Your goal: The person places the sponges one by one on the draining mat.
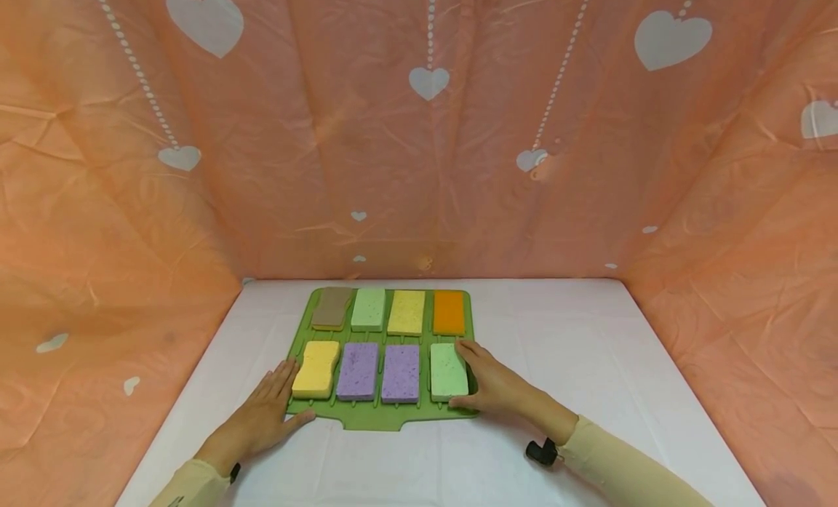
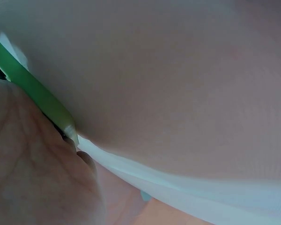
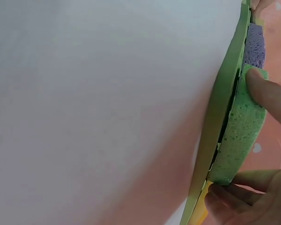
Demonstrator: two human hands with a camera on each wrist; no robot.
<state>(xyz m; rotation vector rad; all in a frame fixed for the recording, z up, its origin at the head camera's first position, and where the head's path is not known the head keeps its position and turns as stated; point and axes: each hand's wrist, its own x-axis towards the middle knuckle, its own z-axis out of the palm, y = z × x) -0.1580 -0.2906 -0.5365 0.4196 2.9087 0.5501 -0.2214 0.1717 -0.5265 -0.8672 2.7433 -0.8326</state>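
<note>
A light green sponge lies at the near right of a ridged green tray. My right hand grips this sponge by its two ends; in the right wrist view the thumb presses one end and the fingers the other. At the tray's left edge, my left hand rests with straight fingers, close by a yellow sponge with curved sides. Two purple sponges sit between the hands. The left wrist view shows the palm against the tray's green rim.
Along the tray's far row lie a brown-topped sponge, a light green sponge, a pale yellow sponge and an orange sponge. A white cloth covers the table, and orange curtains with hearts enclose its back and sides.
</note>
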